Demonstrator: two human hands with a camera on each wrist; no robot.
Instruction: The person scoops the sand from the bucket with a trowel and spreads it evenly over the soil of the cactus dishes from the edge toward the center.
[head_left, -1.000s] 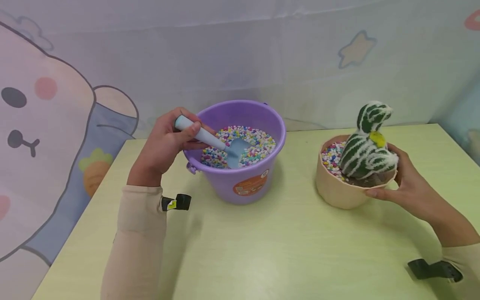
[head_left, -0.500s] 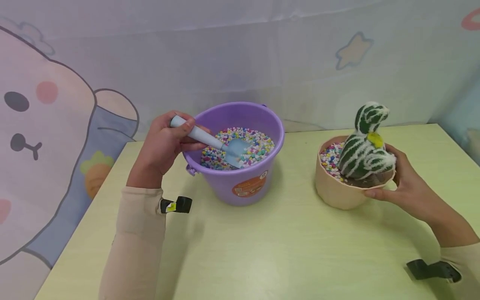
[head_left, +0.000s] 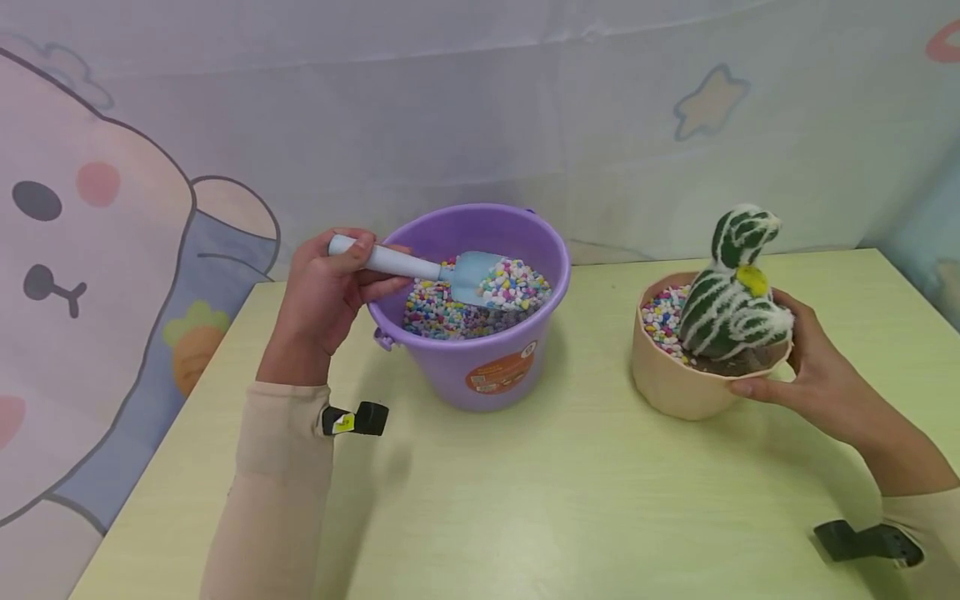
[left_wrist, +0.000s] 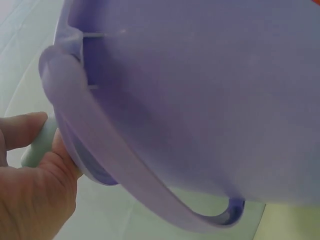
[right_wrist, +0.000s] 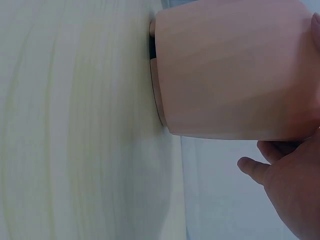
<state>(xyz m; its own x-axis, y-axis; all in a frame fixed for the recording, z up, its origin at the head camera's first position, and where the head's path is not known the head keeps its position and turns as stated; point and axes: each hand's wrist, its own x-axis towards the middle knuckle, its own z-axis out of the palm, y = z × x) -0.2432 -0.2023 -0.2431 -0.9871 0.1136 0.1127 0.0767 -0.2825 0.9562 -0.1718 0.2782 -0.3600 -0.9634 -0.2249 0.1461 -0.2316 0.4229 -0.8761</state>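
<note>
My left hand [head_left: 326, 292] grips the handle of a pale blue scoop [head_left: 420, 269] over the purple bucket [head_left: 480, 367]. The scoop's blade carries a heap of coloured pebbles [head_left: 510, 279] just above the pebble bed. In the left wrist view the bucket wall [left_wrist: 200, 100] fills the frame, with my left hand [left_wrist: 30, 185] round the scoop handle [left_wrist: 37, 145]. My right hand [head_left: 802, 358] holds the right side of a beige pot [head_left: 675, 383] that stands on the table. The pot has a green and white cactus [head_left: 735, 292] and some pebbles in it. The pot [right_wrist: 235, 70] and my right hand [right_wrist: 287, 185] show in the right wrist view.
The bucket and pot stand on a pale yellow-green table [head_left: 562, 500] against a cartoon-printed cloth wall [head_left: 112, 250]. Table edges run at the left and right. Bare tabletop lies in front of both containers.
The scoop has come up out of the pebbles with a load on its blade and levelled off. My left hand rose slightly. The right hand and pot kept still.
</note>
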